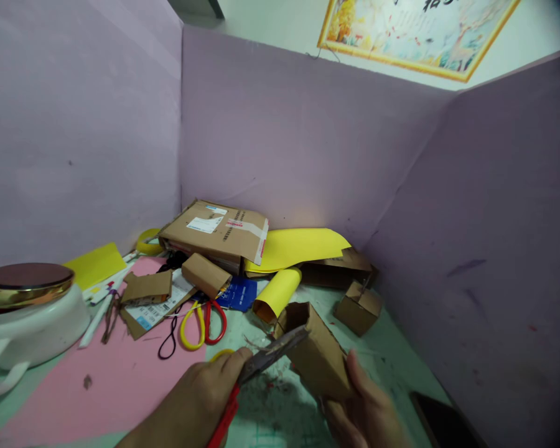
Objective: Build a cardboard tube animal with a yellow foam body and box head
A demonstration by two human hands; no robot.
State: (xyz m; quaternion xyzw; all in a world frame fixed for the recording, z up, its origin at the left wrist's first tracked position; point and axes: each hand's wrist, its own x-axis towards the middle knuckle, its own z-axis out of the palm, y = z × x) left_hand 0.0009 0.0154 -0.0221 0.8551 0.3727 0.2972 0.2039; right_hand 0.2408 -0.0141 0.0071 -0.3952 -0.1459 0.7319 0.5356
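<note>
My left hand [205, 389] is closed around scissors [273, 358] with a red handle. Their dark, worn blades point up and to the right, across the open end of a small cardboard box [324, 354]. That box is gripped in my right hand [366, 407], thumb on its right side and fingers underneath, slightly blurred. Whether the blades touch the cardboard I cannot tell. Just beyond the box lies a rolled yellow paper tube [280, 294]. Another pair of scissors with one yellow and one red loop [215, 323] rests on the table to the left.
Further back are a large cardboard parcel [210, 230], yellow paper [298, 247] and a small brown box [359, 308]. Cardboard pieces [147, 287] lie over pink paper [93, 386]. A white lidded pot [32, 330] stands left, a dark flat object [441, 420] lower right. Purple walls surround the table.
</note>
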